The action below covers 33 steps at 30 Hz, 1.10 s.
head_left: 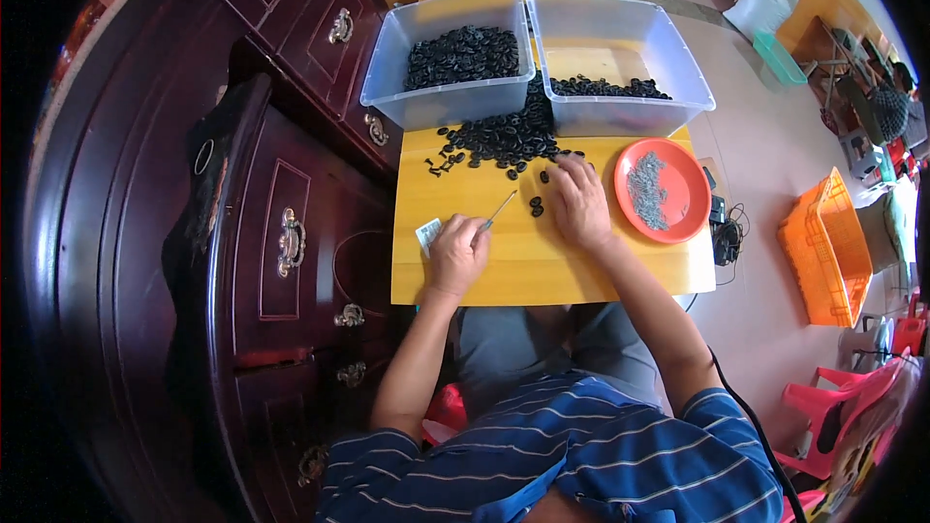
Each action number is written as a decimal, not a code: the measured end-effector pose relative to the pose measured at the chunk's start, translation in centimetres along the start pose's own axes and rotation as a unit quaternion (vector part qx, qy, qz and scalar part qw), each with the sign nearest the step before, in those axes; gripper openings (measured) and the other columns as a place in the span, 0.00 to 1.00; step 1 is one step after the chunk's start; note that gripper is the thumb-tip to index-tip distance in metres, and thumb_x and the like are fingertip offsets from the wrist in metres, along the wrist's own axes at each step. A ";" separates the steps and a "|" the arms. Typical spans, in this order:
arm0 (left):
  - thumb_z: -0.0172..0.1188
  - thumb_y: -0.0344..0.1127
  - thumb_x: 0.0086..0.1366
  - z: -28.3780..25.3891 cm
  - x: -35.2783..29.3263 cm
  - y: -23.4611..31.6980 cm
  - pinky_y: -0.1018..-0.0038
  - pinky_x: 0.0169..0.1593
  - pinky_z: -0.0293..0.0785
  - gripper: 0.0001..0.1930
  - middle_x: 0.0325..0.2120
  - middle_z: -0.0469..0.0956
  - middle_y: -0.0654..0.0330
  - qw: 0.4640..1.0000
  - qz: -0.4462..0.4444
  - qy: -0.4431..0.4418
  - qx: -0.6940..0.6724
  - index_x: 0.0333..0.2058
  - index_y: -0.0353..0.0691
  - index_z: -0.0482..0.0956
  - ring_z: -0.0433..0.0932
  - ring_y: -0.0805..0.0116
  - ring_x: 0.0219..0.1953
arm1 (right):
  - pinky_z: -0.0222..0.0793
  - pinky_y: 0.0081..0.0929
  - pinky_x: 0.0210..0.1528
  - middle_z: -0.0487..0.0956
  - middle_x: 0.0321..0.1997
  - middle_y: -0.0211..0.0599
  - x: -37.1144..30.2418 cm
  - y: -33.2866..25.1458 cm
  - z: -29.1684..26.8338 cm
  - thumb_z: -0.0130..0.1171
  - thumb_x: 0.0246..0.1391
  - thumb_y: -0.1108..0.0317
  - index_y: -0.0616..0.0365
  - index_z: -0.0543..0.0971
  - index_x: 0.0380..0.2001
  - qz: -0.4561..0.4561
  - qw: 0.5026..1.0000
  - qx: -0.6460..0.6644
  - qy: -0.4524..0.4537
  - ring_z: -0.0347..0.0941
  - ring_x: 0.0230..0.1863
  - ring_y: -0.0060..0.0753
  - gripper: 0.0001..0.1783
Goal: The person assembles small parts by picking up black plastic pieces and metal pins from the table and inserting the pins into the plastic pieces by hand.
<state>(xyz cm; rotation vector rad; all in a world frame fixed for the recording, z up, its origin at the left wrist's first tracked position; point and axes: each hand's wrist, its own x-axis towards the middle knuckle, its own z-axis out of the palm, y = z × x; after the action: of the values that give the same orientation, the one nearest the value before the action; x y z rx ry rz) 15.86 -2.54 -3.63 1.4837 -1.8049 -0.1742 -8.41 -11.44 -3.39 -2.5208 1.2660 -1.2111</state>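
My left hand [459, 254] is closed around a thin pointed metal tool [501, 208], whose slim end slants up and to the right. The hand hides the rest of the tool. My right hand [582, 203] reaches over the yellow table [513, 276], its fingers bent and slightly apart at the near edge of a pile of small black oval rings [518, 134]. One black ring [544, 176] lies by its fingertips. Between my hands, a few black rings [536, 206] sit close together. Right of that hand stands an orange-red plate [627, 214] bearing many small grey pieces [649, 189].
Two clear plastic bins [455, 102] [630, 116] stand at the table's far side, both containing black parts. A small white label [427, 235] lies by my left hand. Dark wooden drawers [281, 223] crowd the left. An orange crate [823, 252] and black cables [728, 234] are at the right.
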 end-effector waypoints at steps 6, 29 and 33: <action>0.64 0.29 0.60 0.1 0.2 0.1 0.58 0.39 0.76 0.06 0.31 0.79 0.53 0.999 -0.028 -0.006 -0.019 0.37 0.39 0.81 0.80 0.48 0.35 | 0.67 0.48 0.65 0.74 0.61 0.52 -3.3 -4.8 -1.8 0.62 0.56 0.67 0.60 0.75 0.53 -0.065 0.966 0.163 -0.191 0.70 0.62 0.57 0.21; 0.63 0.30 0.60 0.3 0.2 -0.3 0.61 0.38 0.76 0.07 0.31 0.80 0.54 0.998 -0.042 -0.016 -0.048 0.38 0.38 0.81 0.80 0.51 0.35 | 0.59 0.46 0.71 0.74 0.61 0.53 2.1 3.9 0.8 0.54 0.66 0.57 0.63 0.76 0.53 0.001 0.993 0.034 -0.110 0.66 0.66 0.56 0.22; 0.64 0.30 0.60 0.2 0.3 -0.1 0.61 0.38 0.76 0.07 0.31 0.79 0.54 0.998 -0.043 -0.017 -0.043 0.37 0.38 0.81 0.80 0.51 0.35 | 0.71 0.45 0.56 0.80 0.46 0.48 0.9 2.3 -0.8 0.58 0.62 0.64 0.62 0.78 0.43 0.048 0.993 0.075 -0.082 0.75 0.50 0.55 0.13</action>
<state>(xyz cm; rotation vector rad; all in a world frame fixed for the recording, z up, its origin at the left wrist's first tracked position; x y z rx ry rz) 15.86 -2.91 -3.67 1.5070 -1.7396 -0.3177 -10.13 -13.38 -3.10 -2.3695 1.1935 -1.0140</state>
